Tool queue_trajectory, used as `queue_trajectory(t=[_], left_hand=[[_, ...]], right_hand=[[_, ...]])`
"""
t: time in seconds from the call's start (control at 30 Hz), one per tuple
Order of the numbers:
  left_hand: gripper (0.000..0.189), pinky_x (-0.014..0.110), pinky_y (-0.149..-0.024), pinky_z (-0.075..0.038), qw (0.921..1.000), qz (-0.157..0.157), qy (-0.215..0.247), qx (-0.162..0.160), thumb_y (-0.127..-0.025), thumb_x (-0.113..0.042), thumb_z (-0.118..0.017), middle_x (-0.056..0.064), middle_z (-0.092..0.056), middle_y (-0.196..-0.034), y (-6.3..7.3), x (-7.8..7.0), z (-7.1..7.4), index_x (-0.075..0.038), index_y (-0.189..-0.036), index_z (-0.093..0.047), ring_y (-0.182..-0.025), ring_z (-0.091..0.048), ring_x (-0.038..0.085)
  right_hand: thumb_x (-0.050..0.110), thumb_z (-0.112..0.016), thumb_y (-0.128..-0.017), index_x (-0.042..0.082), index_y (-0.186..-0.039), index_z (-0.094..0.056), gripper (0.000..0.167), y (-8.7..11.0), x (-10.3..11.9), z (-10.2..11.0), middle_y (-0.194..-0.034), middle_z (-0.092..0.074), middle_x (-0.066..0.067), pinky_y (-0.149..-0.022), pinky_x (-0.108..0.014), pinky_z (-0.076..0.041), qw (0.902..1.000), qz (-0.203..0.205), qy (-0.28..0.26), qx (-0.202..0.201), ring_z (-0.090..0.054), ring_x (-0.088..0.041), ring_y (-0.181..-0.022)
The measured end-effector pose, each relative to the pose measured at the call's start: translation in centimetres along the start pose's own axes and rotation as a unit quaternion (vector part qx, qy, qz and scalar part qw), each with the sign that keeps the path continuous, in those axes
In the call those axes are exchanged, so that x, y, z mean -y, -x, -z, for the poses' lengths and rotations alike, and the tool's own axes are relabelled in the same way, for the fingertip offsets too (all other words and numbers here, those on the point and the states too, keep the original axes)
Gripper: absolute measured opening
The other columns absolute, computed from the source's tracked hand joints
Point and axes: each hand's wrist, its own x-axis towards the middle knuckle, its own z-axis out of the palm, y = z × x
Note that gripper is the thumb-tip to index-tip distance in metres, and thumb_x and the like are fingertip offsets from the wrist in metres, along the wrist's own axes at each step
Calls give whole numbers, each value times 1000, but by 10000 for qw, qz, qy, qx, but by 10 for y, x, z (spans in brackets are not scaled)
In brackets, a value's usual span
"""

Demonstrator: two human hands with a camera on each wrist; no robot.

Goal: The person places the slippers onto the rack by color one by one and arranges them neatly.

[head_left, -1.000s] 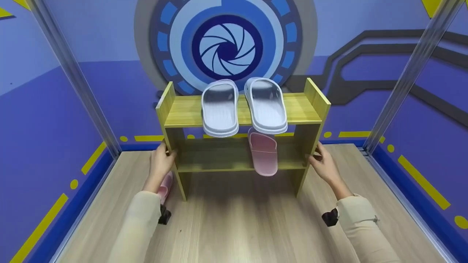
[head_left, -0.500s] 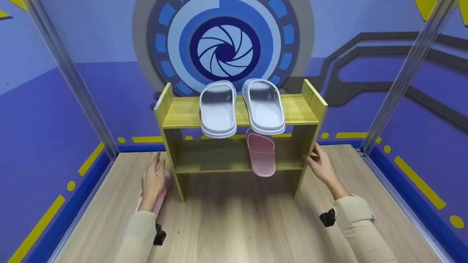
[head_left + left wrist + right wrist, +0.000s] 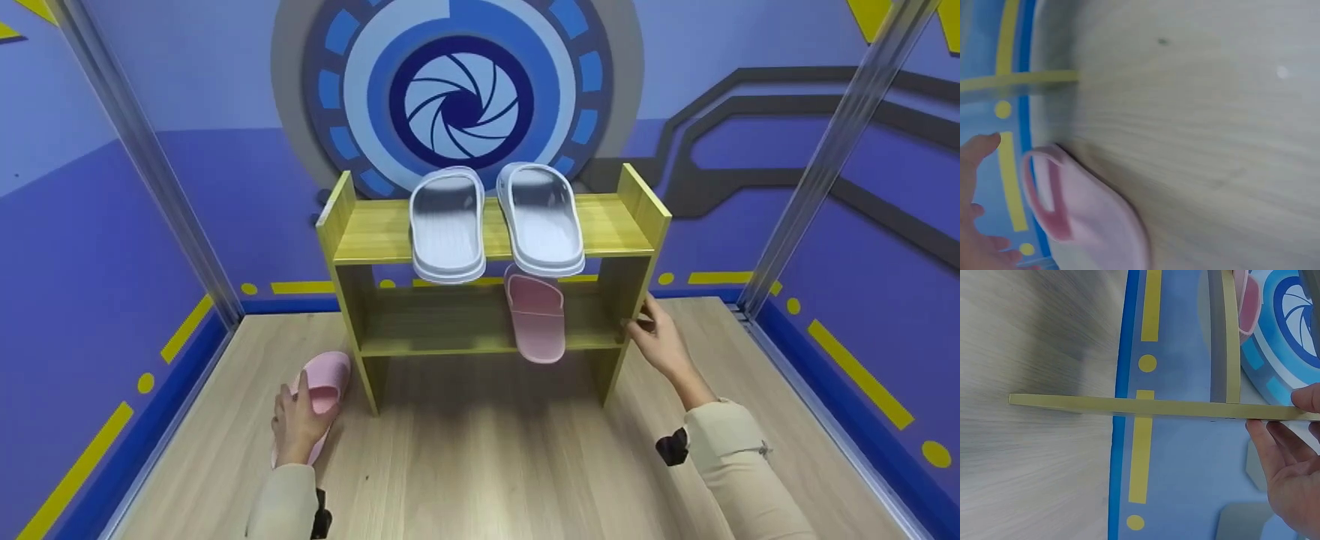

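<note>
A wooden shoe rack (image 3: 435,322) stands on the wood-grain surface. My right hand (image 3: 664,345) grips the edge of its right side panel (image 3: 1179,406), thumb on one face and fingers on the other. On the lower shelf lies a pink slipper (image 3: 541,334), toe inward. Left of the rack, another pink slipper (image 3: 330,369) rests on the surface. Over it hovers my left hand (image 3: 296,420), fingers spread; the left wrist view shows this hand (image 3: 982,236) beside the slipper (image 3: 1103,225), apparently apart from it, though blurred.
Two pale grey slippers, the left one (image 3: 450,244) and the right one (image 3: 546,236), sit side by side on the top shelf. Metal posts (image 3: 180,217) mark the corners. A blue patterned wall (image 3: 232,202) rises close behind the rack.
My left hand has let go of the rack's left side panel and moved down and back to the pink slipper on the surface. The right hand has kept its hold on the rack.
</note>
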Motion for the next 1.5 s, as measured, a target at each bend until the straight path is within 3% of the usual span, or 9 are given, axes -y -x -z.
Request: queue_trajectory(t=[0.1,0.3,0.53,0.6,0.8,1.0,1.17,1.33,1.5], left_hand=[[88,64,-91,-11,9995,180,-182,193,-76,-27,-65,40,-2,-133,2,7,-4,2,-138,-11,-121,-5,52],[95,62,-93,-8,9974,480,-376,383,-74,-32,-67,41,3,-133,7,17,-13,-1,-139,-7,-121,-1,52],[95,64,-90,-13,9956,684,-343,541,-72,-29,-68,44,4,-130,15,25,-16,-1,-139,-5,-118,-5,57],[95,65,-89,-15,9951,733,-347,565,-73,-29,-68,45,4,-129,17,27,-16,-1,-139,-5,-116,-7,58],[95,63,-89,-18,9962,593,-494,404,-73,-33,-67,49,-5,-124,19,28,-21,3,-137,-7,-116,-10,57],[92,63,-88,-20,9955,636,-641,279,-74,-31,-66,50,-12,-122,19,28,-24,4,-137,-9,-115,-15,57],[93,63,-87,-19,9938,846,-547,476,-73,-30,-68,48,-19,-120,17,26,-22,2,-135,-7,-112,-18,57],[96,62,-83,-21,9923,935,-525,616,-70,-29,-71,44,-30,-112,17,24,-18,3,-134,-6,-105,-25,56],[98,61,-81,-24,9912,919,-503,812,-69,-26,-71,42,-30,-109,17,22,-10,7,-135,-6,-104,-26,55]], right_hand=[[-5,-48,-85,-1,-135,-29,54,1,6,0,-117,-45,-29,-71,-31,-46,10000,-40,1,-3,-51,-41,-98],[-4,-48,-85,-1,-135,-28,54,2,7,0,-117,-45,-29,-74,-41,-45,9999,-92,62,-30,-51,-41,-98],[5,-50,-87,10,-139,-26,57,-5,-25,1,-121,-45,-23,-77,-44,-44,9998,-100,196,10,-51,-37,-101],[4,-49,-87,7,-139,-25,57,-4,-20,1,-121,-45,-25,-77,-45,-44,9998,-102,169,28,-51,-38,-101],[-5,-47,-85,-3,-136,-26,55,1,1,0,-119,-43,-31,-77,-51,-42,9999,72,-128,46,-49,-44,-100],[1,-49,-87,3,-137,-27,55,-3,-18,0,-120,-45,-27,-77,-47,-44,10000,47,30,36,-51,-41,-100],[3,-50,-87,5,-138,-27,55,-5,-24,0,-121,-45,-25,-77,-47,-44,10000,49,53,22,-51,-40,-100],[-3,-49,-85,-2,-135,-27,54,-1,-4,-1,-120,-43,-30,-78,-51,-42,9999,106,-100,33,-49,-44,-100],[-6,-48,-84,-4,-134,-29,53,1,5,-1,-119,-44,-30,-78,-49,-42,9999,75,-135,19,-50,-43,-99]])
